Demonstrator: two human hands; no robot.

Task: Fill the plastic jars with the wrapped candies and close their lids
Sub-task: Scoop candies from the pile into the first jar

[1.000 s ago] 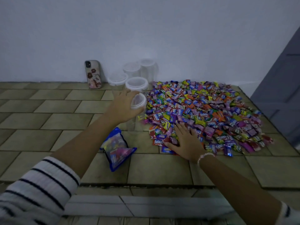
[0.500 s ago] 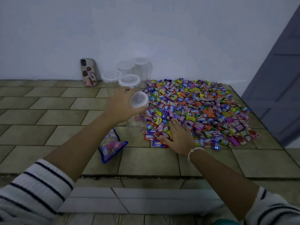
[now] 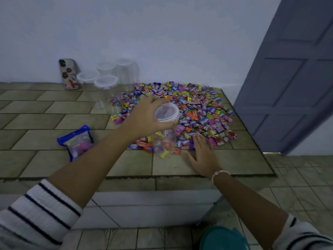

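Inside the left fingers [image 3: 155,100] sits the jar [image 3: 165,139].

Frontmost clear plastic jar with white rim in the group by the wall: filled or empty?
Empty. Through the white-rimmed clear plastic jar only brown tiles show; no candy colours inside. The left hand grips another jar.

left hand [image 3: 144,117] grips clear jar [image 3: 164,130] by its rim, over candy pile [image 3: 182,109] edge | right hand [image 3: 202,156] flat on tabletop [image 3: 54,123], fingertips touching candies | four lidded jars [image 3: 106,82] beside phone [image 3: 69,73] at wall
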